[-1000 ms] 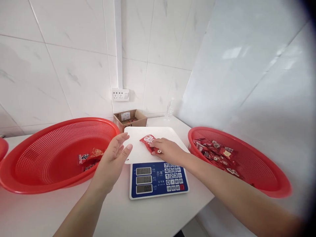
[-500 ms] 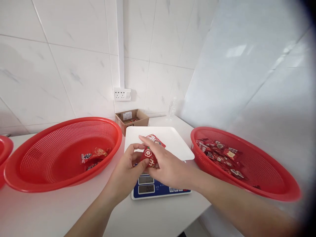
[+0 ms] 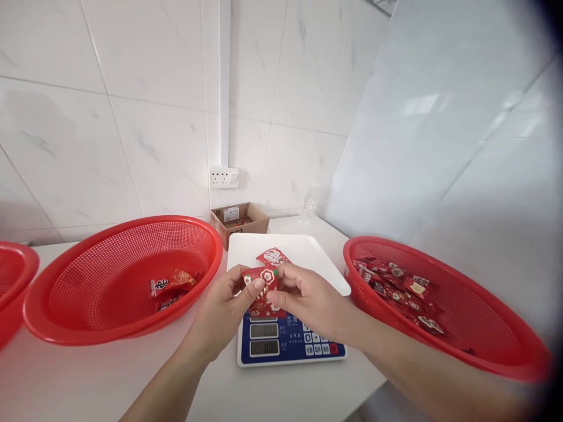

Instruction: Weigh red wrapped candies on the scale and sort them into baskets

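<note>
Between both hands is a red snack packet (image 3: 265, 300) with white flower prints, held up over the front of a digital scale (image 3: 292, 346). My left hand (image 3: 227, 309) grips its left side, thumb on the front. My right hand (image 3: 310, 300) pinches the right side with thumb and fingers. Behind them, another red packet (image 3: 271, 256) lies on the scale's white tray (image 3: 319, 261), partly hidden by my hands. The blue panel of the scale shows two displays and a keypad below my hands.
A red basket (image 3: 88, 281) with a few packets stands at the left, and part of another basket (image 3: 13, 269) lies beyond it. At the right, a red basket (image 3: 488, 316) holds several packets. Behind the scale are a cardboard box (image 3: 241, 220) and a clear plastic bottle (image 3: 308, 205).
The packet now faces me, spread flatter between my hands, where before it was cupped and partly covered. My right hand has drawn back to its right edge. The view has shifted slightly.
</note>
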A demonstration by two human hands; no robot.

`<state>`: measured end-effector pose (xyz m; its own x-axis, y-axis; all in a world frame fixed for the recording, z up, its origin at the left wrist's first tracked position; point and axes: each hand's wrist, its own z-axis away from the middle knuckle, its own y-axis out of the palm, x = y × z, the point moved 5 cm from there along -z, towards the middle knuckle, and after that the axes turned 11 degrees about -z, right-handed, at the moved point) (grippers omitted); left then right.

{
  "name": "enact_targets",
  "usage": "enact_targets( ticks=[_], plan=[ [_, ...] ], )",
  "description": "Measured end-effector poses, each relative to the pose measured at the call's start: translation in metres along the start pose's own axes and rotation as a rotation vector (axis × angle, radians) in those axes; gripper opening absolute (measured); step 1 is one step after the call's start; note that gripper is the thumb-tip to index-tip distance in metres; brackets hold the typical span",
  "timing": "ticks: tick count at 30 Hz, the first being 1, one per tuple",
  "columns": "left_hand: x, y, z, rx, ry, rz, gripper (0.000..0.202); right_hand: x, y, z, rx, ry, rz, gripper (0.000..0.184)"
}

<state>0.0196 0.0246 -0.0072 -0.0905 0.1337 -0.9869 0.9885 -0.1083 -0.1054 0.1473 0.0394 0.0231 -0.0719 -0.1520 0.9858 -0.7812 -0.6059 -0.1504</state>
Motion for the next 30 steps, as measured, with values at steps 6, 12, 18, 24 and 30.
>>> enact_targets(
  ticks=[6, 12, 18, 24, 30],
  plan=[
    [0.006, 0.002, -0.002, -0.01, -0.029, -0.037, 0.035, -0.001, -0.015, -0.003, -0.105, -0.01, 0.239, 0.022],
    [0.007, -0.016, -0.003, -0.237, 0.053, -0.135, 0.04, -0.02, -0.037, -0.029, -0.211, 0.009, 0.187, 0.015],
    [0.003, -0.031, 0.0, -0.313, 0.0, -0.124, 0.042, -0.052, -0.057, -0.055, -0.358, 0.136, 0.306, 0.009],
    [0.006, -0.027, 0.001, -0.272, -0.013, -0.171, 0.044, -0.056, -0.067, -0.052, -0.429, 0.136, 0.549, 0.008],
    [0.006, -0.024, 0.001, -0.254, 0.007, -0.176, 0.042, -0.057, -0.064, -0.048, -0.367, 0.091, 0.674, 0.015]
  ],
)
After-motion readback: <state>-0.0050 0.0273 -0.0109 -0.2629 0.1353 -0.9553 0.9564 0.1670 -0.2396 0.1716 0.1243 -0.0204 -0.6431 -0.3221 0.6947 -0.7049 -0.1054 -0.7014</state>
